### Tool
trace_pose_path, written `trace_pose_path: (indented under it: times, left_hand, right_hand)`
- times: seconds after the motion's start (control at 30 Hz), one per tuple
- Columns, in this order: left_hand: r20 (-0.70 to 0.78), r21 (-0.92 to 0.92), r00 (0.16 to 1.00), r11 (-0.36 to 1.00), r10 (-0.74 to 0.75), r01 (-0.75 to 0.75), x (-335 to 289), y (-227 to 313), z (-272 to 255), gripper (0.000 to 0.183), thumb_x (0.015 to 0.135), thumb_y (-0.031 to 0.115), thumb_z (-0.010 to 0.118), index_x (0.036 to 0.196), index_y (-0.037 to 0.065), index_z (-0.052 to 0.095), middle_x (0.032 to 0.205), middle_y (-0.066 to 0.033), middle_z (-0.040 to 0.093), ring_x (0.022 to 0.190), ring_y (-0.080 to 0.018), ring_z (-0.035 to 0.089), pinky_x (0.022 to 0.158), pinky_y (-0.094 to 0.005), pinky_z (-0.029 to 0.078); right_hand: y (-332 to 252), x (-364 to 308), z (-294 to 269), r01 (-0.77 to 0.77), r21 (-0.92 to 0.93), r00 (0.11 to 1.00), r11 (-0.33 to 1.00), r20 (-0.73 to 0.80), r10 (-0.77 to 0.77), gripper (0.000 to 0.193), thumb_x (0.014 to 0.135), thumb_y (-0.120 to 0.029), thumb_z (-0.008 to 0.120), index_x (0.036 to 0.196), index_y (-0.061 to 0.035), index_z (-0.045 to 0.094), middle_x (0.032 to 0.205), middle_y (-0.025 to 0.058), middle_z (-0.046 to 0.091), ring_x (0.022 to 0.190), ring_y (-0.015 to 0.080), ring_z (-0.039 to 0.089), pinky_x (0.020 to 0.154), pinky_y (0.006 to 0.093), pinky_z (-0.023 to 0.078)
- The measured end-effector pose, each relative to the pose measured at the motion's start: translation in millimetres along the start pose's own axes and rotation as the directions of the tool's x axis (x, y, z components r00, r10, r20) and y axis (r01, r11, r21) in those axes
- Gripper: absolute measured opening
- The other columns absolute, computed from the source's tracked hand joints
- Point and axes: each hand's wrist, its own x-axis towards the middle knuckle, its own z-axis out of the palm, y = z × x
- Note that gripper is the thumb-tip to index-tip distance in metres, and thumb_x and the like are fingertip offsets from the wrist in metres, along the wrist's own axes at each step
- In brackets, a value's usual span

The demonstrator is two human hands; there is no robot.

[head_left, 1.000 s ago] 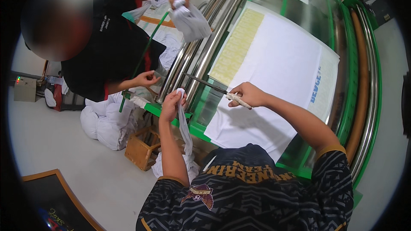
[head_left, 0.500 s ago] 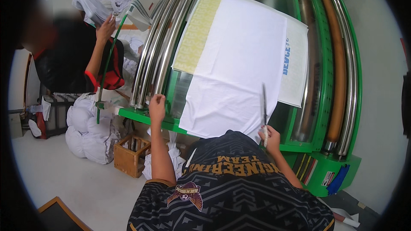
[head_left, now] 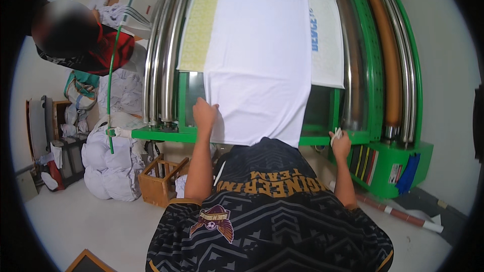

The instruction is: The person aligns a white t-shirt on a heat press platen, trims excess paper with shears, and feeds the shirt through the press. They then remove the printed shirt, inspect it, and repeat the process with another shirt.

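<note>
A white cloth (head_left: 259, 55) lies over the machine bed, its near end hanging over the front edge against my shirt. My left hand (head_left: 205, 115) is closed at the cloth's near left edge, fingertips pinching the fabric. Off to the right, apart from the cloth, my right hand (head_left: 341, 143) is closed round a white-wrapped handle (head_left: 336, 135). The tool's blade cannot be made out now. Under the cloth, a sheet with a yellow pattern (head_left: 204, 25) shows on the left and a pale sheet with blue print (head_left: 327, 40) on the right.
A green machine frame (head_left: 322, 139) carries steel rollers (head_left: 171, 55) at left and a brown roller (head_left: 385, 60) at right. Beyond the left side is another person (head_left: 75, 35). White cloth bundles (head_left: 108, 158) and a wooden stool (head_left: 159, 181) stand on the floor.
My left hand has moved from the steel rollers to the cloth's left edge. My right hand has moved right, away from the cloth; its long thin blade no longer shows. The view has shifted.
</note>
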Motion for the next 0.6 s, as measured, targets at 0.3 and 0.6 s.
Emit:
trace_pose_path:
  times: [0.3,0.6]
  left_hand:
    - [0.214,-0.305,0.973,0.952,0.086,-0.017,18,-20,-13,0.053,0.076,0.026,0.097,0.115,-0.006,0.080,0.114,-0.0304,0.082,0.105,-0.0473,0.081,0.095,-0.0512,0.063]
    - [0.101,-0.428,0.990,0.894,-0.096,0.131,65,22,-20,0.080,0.070,0.038,0.107,0.123,-0.009,0.068,0.119,-0.0270,0.081,0.105,-0.0406,0.080,0.094,-0.0483,0.063]
  right_hand:
    - [12,40,-20,0.031,-0.178,0.962,0.983,0.272,0.019,0.072,0.069,-0.021,0.104,0.127,0.0044,0.070,0.120,0.0303,0.080,0.115,0.0458,0.079,0.097,0.0532,0.063]
    - [-138,72,36,0.266,0.306,0.964,0.914,-0.090,-0.250,0.039,0.097,-0.032,0.085,0.114,0.0029,0.078,0.105,0.0217,0.084,0.100,0.0377,0.082,0.091,0.0443,0.063]
